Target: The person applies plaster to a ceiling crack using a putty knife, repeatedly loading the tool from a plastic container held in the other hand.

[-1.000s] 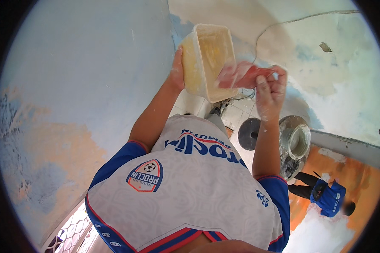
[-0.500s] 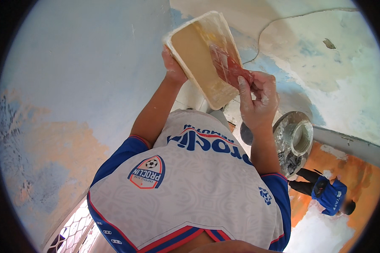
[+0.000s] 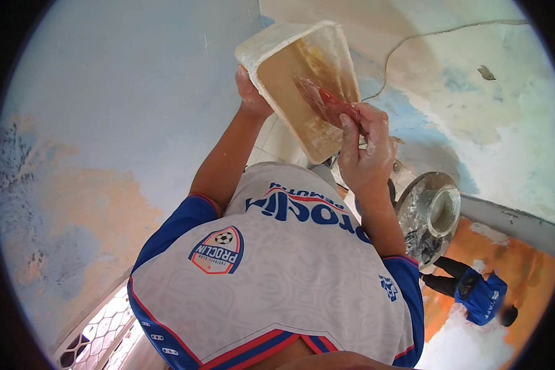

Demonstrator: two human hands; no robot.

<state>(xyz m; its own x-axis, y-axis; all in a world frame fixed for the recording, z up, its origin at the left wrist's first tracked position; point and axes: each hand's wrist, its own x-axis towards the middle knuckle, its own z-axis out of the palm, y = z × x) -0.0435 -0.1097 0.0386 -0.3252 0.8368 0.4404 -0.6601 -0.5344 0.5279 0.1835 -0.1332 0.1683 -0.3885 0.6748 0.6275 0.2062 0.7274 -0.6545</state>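
Observation:
My left hand (image 3: 253, 94) grips the far-left rim of a rectangular white plastic tub (image 3: 290, 132), fingers mostly hidden behind its wall. Tan putty or paint (image 3: 277, 77) coats the inside of the tub, with yellowish smears near its right side. Between the thumb and fingers of my right hand (image 3: 369, 148) is a red putty knife (image 3: 327, 103). Its smeared blade reaches into the tub, over the tan material; whether it touches cannot be made out. White residue covers my right fingers.
Patchy blue and tan walls (image 3: 123, 92) stand close on the left and ahead. A cable (image 3: 407, 42) runs along the right wall. Below right, a round platform (image 3: 413, 209) holds a whitish bucket (image 3: 443, 206). Another person in blue (image 3: 482, 296) is farther off, lower right. Window mesh (image 3: 105, 327) shows lower left.
The tub has tilted, showing more of its far inner wall. My right hand has shifted left and slightly down, bringing the putty knife further across the tub.

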